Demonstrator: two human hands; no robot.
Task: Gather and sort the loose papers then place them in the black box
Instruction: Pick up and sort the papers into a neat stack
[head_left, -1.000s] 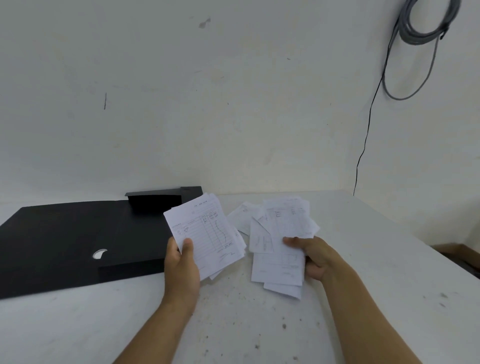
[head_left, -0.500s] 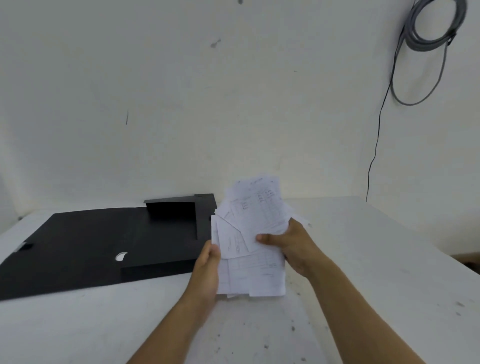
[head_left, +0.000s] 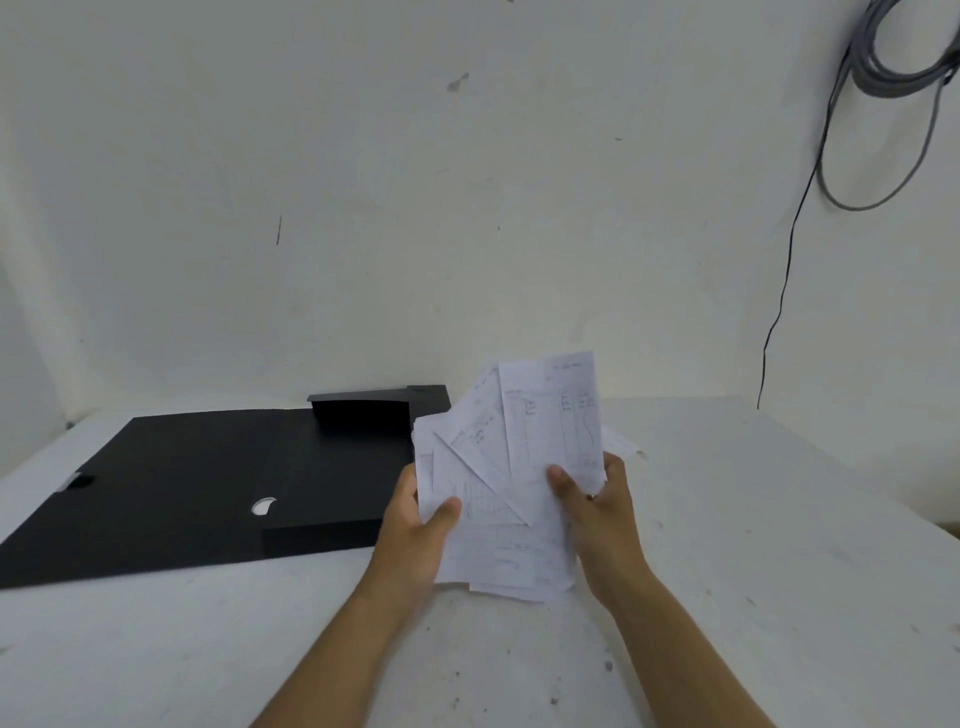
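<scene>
An uneven stack of white printed papers (head_left: 511, 483) stands upright above the white table, held between both hands. My left hand (head_left: 415, 530) grips its left edge with the thumb on the front sheet. My right hand (head_left: 597, 509) grips the right edge, thumb across the front. The sheets are fanned and crooked, with corners sticking out at the top. A bit of another paper (head_left: 621, 444) shows on the table behind my right hand. The black box (head_left: 218, 483) lies opened flat on the table to the left, its raised flap at the back right corner.
The white table (head_left: 727, 519) meets a white wall at the back. A coil of grey cable (head_left: 893, 67) hangs on the wall at the upper right, with a thin black wire (head_left: 779, 312) running down to the table's far corner.
My right hand lifted its pile from the table and joined it with the sheets in my left hand. Both hands now hold one combined stack, raised more upright.
</scene>
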